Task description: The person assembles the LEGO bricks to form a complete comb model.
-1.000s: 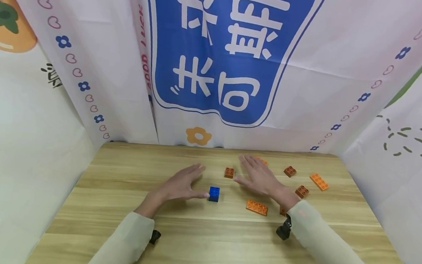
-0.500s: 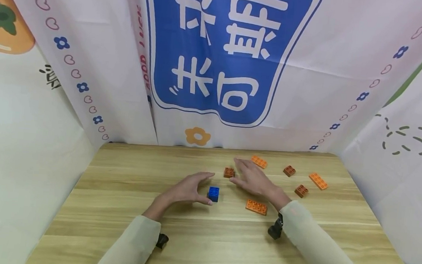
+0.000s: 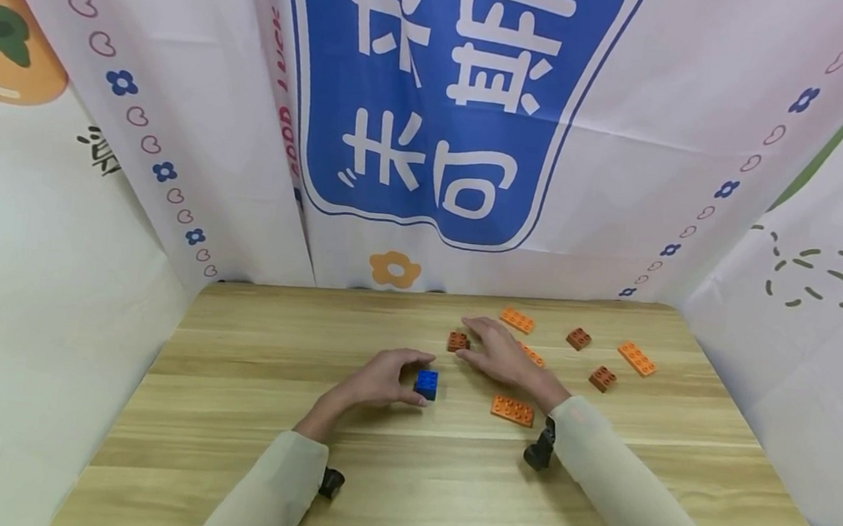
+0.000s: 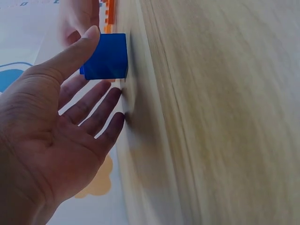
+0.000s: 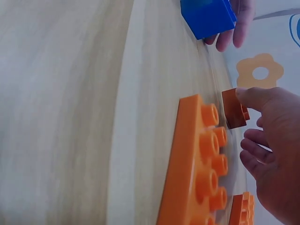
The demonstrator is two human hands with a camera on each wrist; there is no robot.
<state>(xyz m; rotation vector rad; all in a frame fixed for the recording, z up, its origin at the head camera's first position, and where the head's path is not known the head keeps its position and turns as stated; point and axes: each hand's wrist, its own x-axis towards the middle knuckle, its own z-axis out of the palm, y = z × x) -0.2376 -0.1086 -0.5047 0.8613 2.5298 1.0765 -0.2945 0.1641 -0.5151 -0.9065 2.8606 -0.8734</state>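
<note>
A blue building brick point(image 3: 427, 385) stands on the wooden table, studs up. My left hand point(image 3: 381, 378) reaches around its left side, thumb on the near side and fingers on the far side. In the left wrist view the thumb tip overlaps the edge of the blue brick point(image 4: 107, 57), while the other fingers stay spread; contact is unclear. My right hand point(image 3: 500, 353) is just right of a brown brick point(image 3: 457, 342). From the right wrist, the thumb appears in front of the brown brick point(image 5: 234, 108), with the fingers apart and no grip seen.
Orange eight-stud bricks lie around the right hand: one nearer point(image 3: 512, 410), one behind point(image 3: 518, 320), one far right point(image 3: 636, 359), another partly hidden under the hand point(image 3: 531, 354). Two more brown bricks point(image 3: 578, 338) sit to the right. A printed cloth point(image 3: 421, 271) hangs behind the table.
My left hand has moved right, its thumb and fingers now bracketing the blue brick. The right hand has shifted left toward the brown brick, uncovering orange bricks. No brick has visibly moved.
</note>
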